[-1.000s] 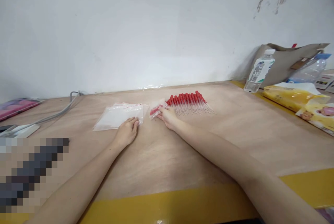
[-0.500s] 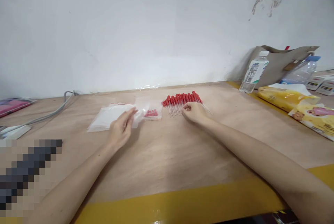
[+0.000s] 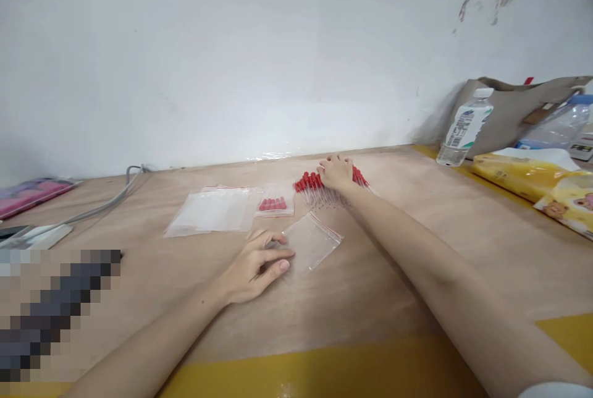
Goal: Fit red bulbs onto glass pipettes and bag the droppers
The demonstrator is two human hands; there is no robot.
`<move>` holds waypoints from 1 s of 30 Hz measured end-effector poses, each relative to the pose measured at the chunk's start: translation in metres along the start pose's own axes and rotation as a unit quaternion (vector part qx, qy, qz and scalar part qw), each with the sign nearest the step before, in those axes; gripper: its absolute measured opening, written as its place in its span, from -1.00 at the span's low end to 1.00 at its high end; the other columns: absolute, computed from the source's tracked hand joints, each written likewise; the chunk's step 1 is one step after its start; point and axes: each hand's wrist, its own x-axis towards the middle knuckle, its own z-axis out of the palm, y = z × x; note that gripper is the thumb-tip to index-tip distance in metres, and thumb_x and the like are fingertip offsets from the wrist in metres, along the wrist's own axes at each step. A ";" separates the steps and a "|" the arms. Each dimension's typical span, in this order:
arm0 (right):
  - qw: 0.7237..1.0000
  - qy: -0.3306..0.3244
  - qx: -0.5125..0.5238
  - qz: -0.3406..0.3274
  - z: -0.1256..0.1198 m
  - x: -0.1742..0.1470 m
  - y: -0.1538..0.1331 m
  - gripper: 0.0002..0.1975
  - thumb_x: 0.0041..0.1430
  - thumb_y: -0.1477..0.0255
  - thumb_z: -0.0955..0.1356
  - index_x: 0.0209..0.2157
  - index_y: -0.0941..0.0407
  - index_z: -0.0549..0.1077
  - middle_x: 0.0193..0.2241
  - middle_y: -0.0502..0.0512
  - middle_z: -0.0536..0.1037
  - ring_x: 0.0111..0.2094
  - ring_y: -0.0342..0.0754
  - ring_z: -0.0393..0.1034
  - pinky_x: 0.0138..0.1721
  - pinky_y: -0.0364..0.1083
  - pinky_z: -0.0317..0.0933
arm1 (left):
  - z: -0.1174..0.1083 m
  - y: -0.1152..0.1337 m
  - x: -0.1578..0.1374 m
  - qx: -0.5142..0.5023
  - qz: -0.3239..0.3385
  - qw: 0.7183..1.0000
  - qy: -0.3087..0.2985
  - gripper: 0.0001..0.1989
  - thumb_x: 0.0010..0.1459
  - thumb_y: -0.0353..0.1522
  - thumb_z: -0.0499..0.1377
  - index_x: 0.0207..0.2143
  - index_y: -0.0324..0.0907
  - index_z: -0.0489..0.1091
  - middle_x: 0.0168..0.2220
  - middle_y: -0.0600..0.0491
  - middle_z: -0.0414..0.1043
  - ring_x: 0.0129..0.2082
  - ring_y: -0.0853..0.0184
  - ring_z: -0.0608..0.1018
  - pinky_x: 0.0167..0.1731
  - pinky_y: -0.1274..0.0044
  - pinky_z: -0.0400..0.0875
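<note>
My left hand (image 3: 259,265) rests low over the table with its fingers apart, their tips at the left edge of a clear zip bag (image 3: 311,242). That bag lies flat, its red-lined edge towards the upper right. My right hand (image 3: 336,173) is over a row of thin clear sticks with red ends (image 3: 308,183), fingers spread and bent down onto the red ends. What its fingertips touch is partly hidden. Left of the row, a small clear bag (image 3: 274,205) holds several red-ended pieces. Flat zip bags (image 3: 210,211) lie stacked further left.
Along the right stand a water bottle (image 3: 464,129), a grey bag (image 3: 503,120) and yellow tissue packs (image 3: 523,169). A grey cable (image 3: 104,200) and a pink packet (image 3: 37,194) are at the left. A wall rises behind the table; yellow tape (image 3: 287,373) edges its front.
My left hand has brought a clear bag from beside the stack nearer to me and laid it down. My right hand has moved from the sticks' thin ends up over their red ends.
</note>
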 end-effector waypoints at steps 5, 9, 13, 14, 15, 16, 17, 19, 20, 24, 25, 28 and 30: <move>0.996 -0.079 0.029 0.022 0.004 0.013 0.002 -0.74 0.10 0.41 0.20 -0.31 0.07 0.51 -0.12 0.19 0.40 -0.01 0.15 0.10 -0.05 0.20 -0.08 | 0.000 0.001 -0.002 0.008 -0.005 1.000 -0.001 -0.69 0.20 -0.26 -0.01 -0.07 -0.11 0.39 -0.10 -0.02 0.39 -0.09 0.24 0.40 -0.08 0.38 0.32; 0.992 -0.100 0.073 0.038 -0.006 0.018 0.005 -0.76 0.08 0.38 0.23 -0.30 0.04 0.51 -0.14 0.19 0.43 0.00 0.18 0.13 -0.08 0.18 0.01 | 0.003 -0.003 -0.005 0.015 0.006 0.999 -0.042 -0.65 0.20 -0.26 -0.01 0.04 -0.03 0.28 0.05 0.02 0.30 0.04 0.23 0.34 0.01 0.34 0.27; 0.986 -0.101 0.131 0.009 -0.034 0.010 0.014 -0.76 0.12 0.35 0.22 -0.30 0.09 0.48 -0.26 0.13 0.49 -0.14 0.01 0.28 -0.14 -0.02 0.14 | 0.003 -0.005 -0.005 0.004 0.002 0.998 -0.056 -0.65 0.22 -0.30 -0.03 0.06 0.00 0.24 0.14 0.05 0.18 0.15 0.22 0.20 0.10 0.28 0.16; 0.983 -0.092 0.158 -0.006 -0.042 0.005 0.018 -0.78 0.13 0.36 0.22 -0.30 0.11 0.46 -0.29 0.11 0.50 -0.19 -0.04 0.31 -0.16 -0.07 0.15 | 0.003 -0.005 -0.005 0.006 -0.004 0.999 -0.045 -0.66 0.22 -0.30 -0.02 0.04 0.00 0.27 0.15 0.05 0.16 0.15 0.21 0.20 0.09 0.28 0.17; 0.975 -0.065 0.211 -0.018 -0.051 -0.003 0.022 -0.80 0.13 0.38 0.22 -0.32 0.14 0.44 -0.31 0.11 0.50 -0.24 -0.07 0.32 -0.18 -0.09 0.17 | 0.003 -0.005 -0.004 0.006 -0.011 0.999 -0.030 -0.67 0.21 -0.30 -0.01 0.02 0.00 0.30 0.14 0.04 0.16 0.14 0.21 0.22 0.07 0.29 0.20; 0.963 -0.026 0.269 -0.020 -0.058 -0.011 0.027 -0.83 0.13 0.39 0.23 -0.34 0.15 0.40 -0.32 0.11 0.50 -0.27 -0.10 0.33 -0.20 -0.10 0.18 | 0.004 -0.005 -0.003 0.005 -0.020 1.000 -0.016 -0.69 0.21 -0.30 -0.01 -0.01 -0.01 0.33 0.13 0.03 0.19 0.11 0.21 0.26 0.04 0.31 0.24; 0.945 0.010 0.328 -0.017 -0.064 -0.021 0.031 -0.86 0.13 0.39 0.23 -0.35 0.15 0.36 -0.34 0.10 0.49 -0.31 -0.12 0.34 -0.24 -0.11 0.19 | 0.004 -0.005 -0.001 -0.001 -0.027 1.000 -0.005 -0.70 0.20 -0.29 0.00 -0.04 -0.02 0.36 0.09 0.02 0.24 0.06 0.23 0.32 0.01 0.34 0.29; 0.887 0.065 0.457 0.017 -0.071 -0.043 0.040 -0.86 0.16 0.33 0.21 -0.35 0.11 0.26 -0.40 0.05 0.48 -0.45 -0.17 0.33 -0.37 -0.15 0.22 | 0.006 -0.006 0.001 -0.020 -0.037 0.999 0.003 -0.72 0.20 -0.28 0.00 -0.09 -0.04 0.40 0.00 0.02 0.34 -0.02 0.26 0.40 -0.04 0.39 0.34; 0.856 0.074 0.510 0.036 -0.072 -0.053 0.044 -0.84 0.15 0.29 0.22 -0.35 0.09 0.22 -0.42 0.02 0.47 -0.52 -0.20 0.32 -0.43 -0.16 0.23 | 0.007 -0.006 0.003 -0.030 -0.041 0.999 0.003 -0.72 0.20 -0.27 0.01 -0.10 -0.05 0.41 -0.03 0.03 0.37 -0.04 0.27 0.42 -0.05 0.40 0.36; 0.747 0.056 0.645 0.147 -0.058 -0.086 0.054 -0.75 0.10 0.21 0.28 -0.42 0.06 0.14 -0.53 -0.06 0.44 -0.57 -0.20 0.34 -0.47 -0.16 0.28 | 0.009 -0.007 0.006 -0.054 -0.048 0.997 0.003 -0.71 0.19 -0.26 0.02 -0.10 -0.08 0.41 -0.06 0.05 0.42 0.00 0.27 0.40 -0.02 0.38 0.34; 0.725 0.046 0.662 0.184 -0.052 -0.091 0.056 -0.75 0.09 0.22 0.28 -0.43 0.06 0.14 -0.54 -0.06 0.43 -0.56 -0.19 0.36 -0.45 -0.15 0.30 | 0.010 -0.007 0.006 -0.057 -0.049 0.997 0.005 -0.71 0.18 -0.26 0.02 -0.10 -0.08 0.41 -0.06 0.06 0.42 0.00 0.27 0.40 -0.01 0.37 0.33; 0.682 0.019 0.687 0.251 -0.037 -0.100 0.060 -0.77 0.11 0.25 0.27 -0.48 0.06 0.17 -0.55 -0.03 0.42 -0.54 -0.17 0.39 -0.42 -0.12 0.34 | 0.011 -0.007 0.007 -0.066 -0.054 0.996 0.013 -0.72 0.18 -0.26 0.03 -0.10 -0.08 0.41 -0.06 0.07 0.42 0.02 0.28 0.38 0.01 0.37 0.31; 0.669 0.014 0.699 0.253 -0.032 -0.102 0.061 -0.78 0.11 0.26 0.28 -0.48 0.06 0.18 -0.55 -0.03 0.42 -0.55 -0.16 0.38 -0.41 -0.11 0.34 | 0.011 -0.008 0.008 -0.070 -0.056 0.996 0.016 -0.71 0.17 -0.26 0.04 -0.09 -0.09 0.40 -0.06 0.07 0.42 0.02 0.28 0.38 0.02 0.37 0.30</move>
